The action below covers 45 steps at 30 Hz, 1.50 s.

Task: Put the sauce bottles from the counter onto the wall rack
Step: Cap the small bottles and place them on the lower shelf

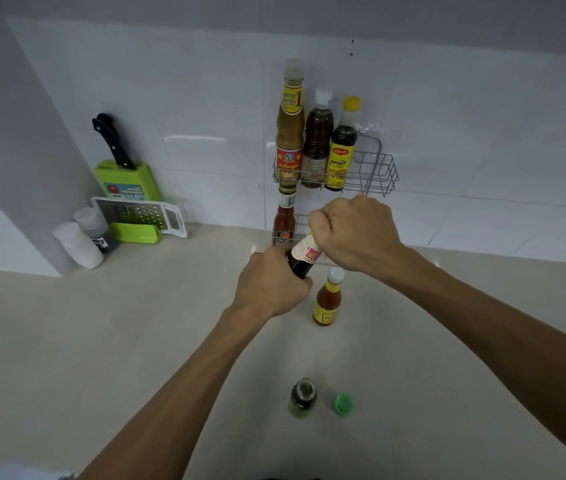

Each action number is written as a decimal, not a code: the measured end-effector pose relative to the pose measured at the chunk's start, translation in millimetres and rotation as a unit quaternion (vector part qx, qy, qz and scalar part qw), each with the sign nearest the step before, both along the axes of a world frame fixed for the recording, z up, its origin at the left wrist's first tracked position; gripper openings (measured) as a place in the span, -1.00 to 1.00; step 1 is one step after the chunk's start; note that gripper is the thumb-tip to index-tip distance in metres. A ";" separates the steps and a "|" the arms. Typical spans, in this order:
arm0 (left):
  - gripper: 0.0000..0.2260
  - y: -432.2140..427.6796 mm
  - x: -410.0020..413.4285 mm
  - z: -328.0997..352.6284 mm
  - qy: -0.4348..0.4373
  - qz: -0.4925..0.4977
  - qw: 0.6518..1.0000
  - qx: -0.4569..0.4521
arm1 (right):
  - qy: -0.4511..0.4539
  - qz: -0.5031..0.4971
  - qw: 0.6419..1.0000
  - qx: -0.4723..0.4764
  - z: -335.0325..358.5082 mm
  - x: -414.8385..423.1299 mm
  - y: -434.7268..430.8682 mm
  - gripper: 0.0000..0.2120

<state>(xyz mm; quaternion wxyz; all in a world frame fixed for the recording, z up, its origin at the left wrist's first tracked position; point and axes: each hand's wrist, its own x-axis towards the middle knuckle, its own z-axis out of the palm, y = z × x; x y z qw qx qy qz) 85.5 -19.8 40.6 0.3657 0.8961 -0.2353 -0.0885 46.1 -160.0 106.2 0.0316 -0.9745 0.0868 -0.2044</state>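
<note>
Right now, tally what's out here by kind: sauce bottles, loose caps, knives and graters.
Labelled sauce bottles: 7
Loose green plastic cap: 1
Black-handled knife: 1
White flat plastic grater: 1
Total: 10

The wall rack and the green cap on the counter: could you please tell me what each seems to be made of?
The wall rack looks like metal wire with a silvery-grey finish, chromed or coated: thin bent rods form an open grid. The green cap looks like moulded plastic, opaque and fairly matte: uniform bright colour, no sharp glints.
</note>
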 end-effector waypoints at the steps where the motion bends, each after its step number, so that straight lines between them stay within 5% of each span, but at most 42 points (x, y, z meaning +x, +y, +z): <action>1: -0.68 -0.9 1.8 -0.8 0.033 -0.012 0.999 0.012 | 0.051 -0.028 0.998 0.037 -1.6 4.1 -3.5 -0.61; 4: -0.83 7.0 14.6 -0.2 0.249 -0.195 0.948 -0.032 | 0.148 0.019 0.986 0.075 -5.3 5.0 -9.3 -0.52; 8: -0.81 17.8 27.4 10.5 0.455 -0.428 0.779 -0.062 | -0.020 0.174 0.984 0.027 -7.3 -10.3 -6.1 -0.46; 9: -0.83 16.5 28.4 11.6 0.444 -0.434 0.782 -0.055 | -0.042 0.180 0.982 0.033 -7.2 -11.4 -7.0 -0.51; 12: -0.85 0.4 22.6 6.1 0.235 -0.270 0.933 -0.029 | -0.042 0.104 0.993 0.028 -1.1 -8.2 -11.5 -0.60; 14: -0.78 -10.9 15.3 -0.2 0.086 -0.111 0.990 -0.026 | -0.014 0.035 0.999 0.013 -3.3 -5.3 -13.3 -0.62; 17: -0.76 -19.3 8.6 -10.3 0.086 -0.066 0.993 -0.040 | 0.010 -0.006 0.996 0.083 -8.1 -0.1 -16.2 -0.61; 21: -0.51 -21.0 24.0 -1.9 0.235 -0.190 0.950 -0.078 | -0.002 -0.023 0.990 0.141 -1.3 8.3 -25.5 -0.57; 24: -0.52 -11.8 36.4 0.8 0.287 -0.274 0.917 -0.042 | -0.018 -0.015 0.988 0.155 6.6 16.0 -33.8 -0.58; 30: -0.43 -14.2 55.9 -22.6 0.181 -0.182 0.963 -0.085 | -0.075 0.001 0.955 0.287 -6.4 36.5 -35.9 -0.54; 35: -0.50 -24.9 78.7 -23.8 0.119 -0.121 0.979 -0.110 | 0.109 0.059 0.943 0.307 -33.0 47.9 -40.8 -0.62; 38: -0.47 -38.6 93.3 -31.7 0.107 -0.124 0.980 -0.113 | 0.121 0.040 0.909 0.397 -49.8 60.9 -53.3 -0.66; 45: -0.46 -64.5 135.3 -62.1 0.097 -0.075 0.992 0.014 | 0.103 -0.023 0.943 0.315 -92.3 94.6 -78.9 -0.65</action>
